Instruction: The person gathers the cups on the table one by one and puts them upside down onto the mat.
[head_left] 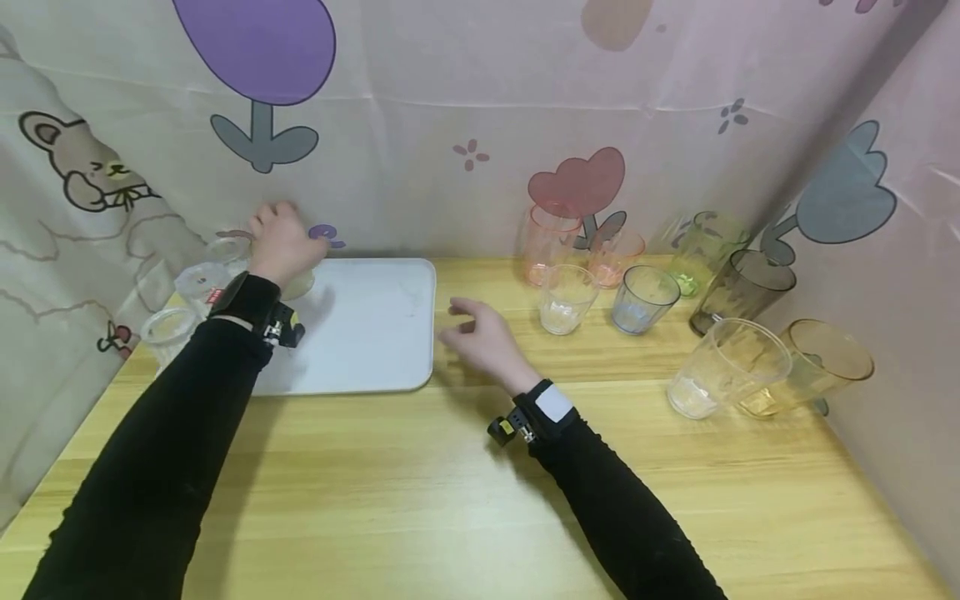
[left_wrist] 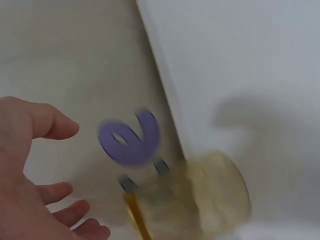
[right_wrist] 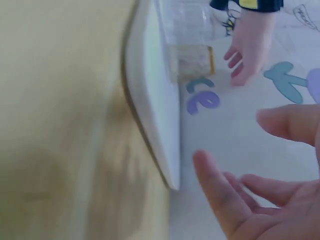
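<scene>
1. Pale yellowish cup [head_left: 298, 283] stands at the far left corner of the white tray [head_left: 367, 333], just under the left hand [head_left: 281, 243]; its neighbours, a few clear cups [head_left: 201, 283], stand just off the tray's left edge.
2. In the left wrist view the cup [left_wrist: 215, 192] looks blurred, and the fingers [left_wrist: 55, 122] are spread and apart from it, so I judge the hand released rather than grasping.
3. Left forearm reaches far and left across the tray, hand arched above the cup.
4. Right hand [head_left: 483, 333] hovers low over the bench [head_left: 450, 500] just right of the tray, fingers [right_wrist: 220, 195] loosely spread, holding nothing.
5. Tinted cups [head_left: 645, 296] cluster at the far right, several leaning, probably parked within that hand's reach.
</scene>
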